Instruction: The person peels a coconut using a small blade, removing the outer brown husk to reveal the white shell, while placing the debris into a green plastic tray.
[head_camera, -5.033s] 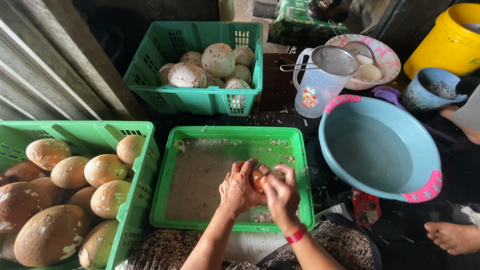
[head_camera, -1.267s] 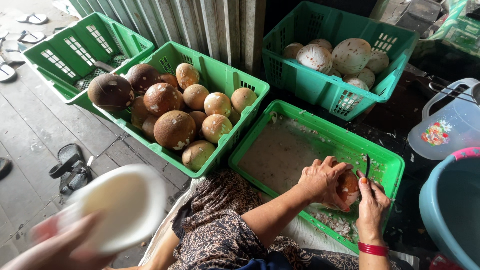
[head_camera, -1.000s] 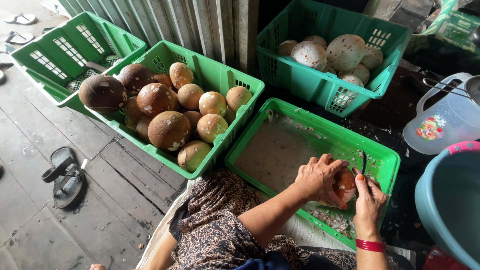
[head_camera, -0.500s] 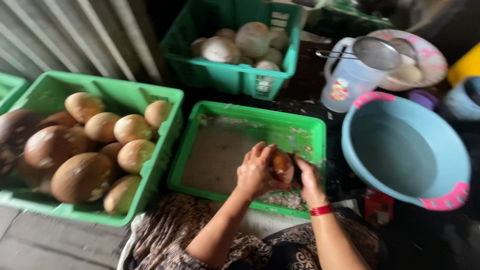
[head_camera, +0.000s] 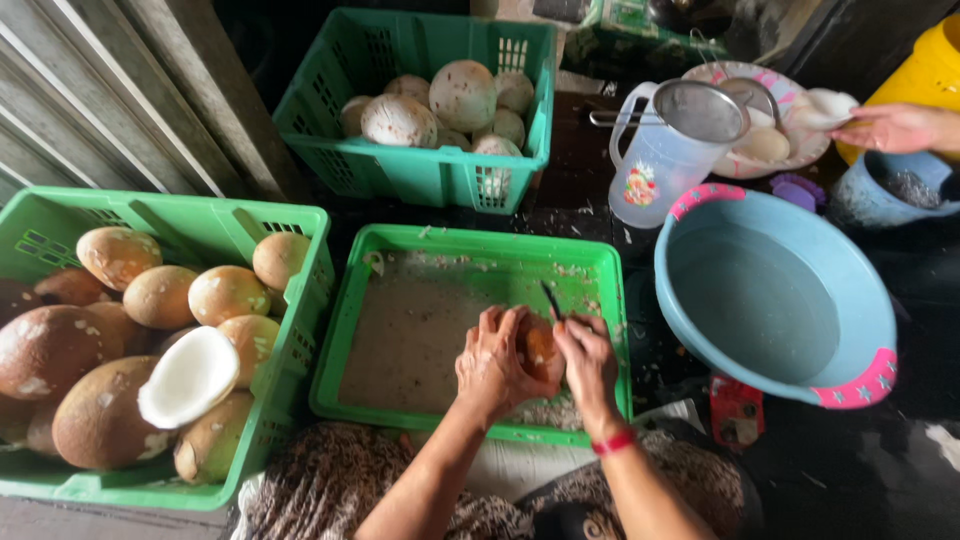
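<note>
My left hand (head_camera: 495, 362) cups a small brown coconut piece (head_camera: 540, 346) over a shallow green tray (head_camera: 470, 246) strewn with shavings. My right hand (head_camera: 589, 358) grips a thin dark blade (head_camera: 552, 301) whose tip points up beside the piece. A red band circles my right wrist. Both hands meet over the tray's right front corner.
A green crate (head_camera: 300, 240) at left holds several brown coconuts and a white halved one (head_camera: 189, 375). A far green crate (head_camera: 440, 175) holds pale peeled coconuts. A blue basin (head_camera: 870, 300), a jug with strainer (head_camera: 660, 150) and a plate (head_camera: 800, 150) stand at right, where another person's hand (head_camera: 890, 127) reaches.
The view swung from the left back to the tray. A white halved coconut now lies in the left crate. Another person's hand appeared at the top right. My hands keep working the piece.
</note>
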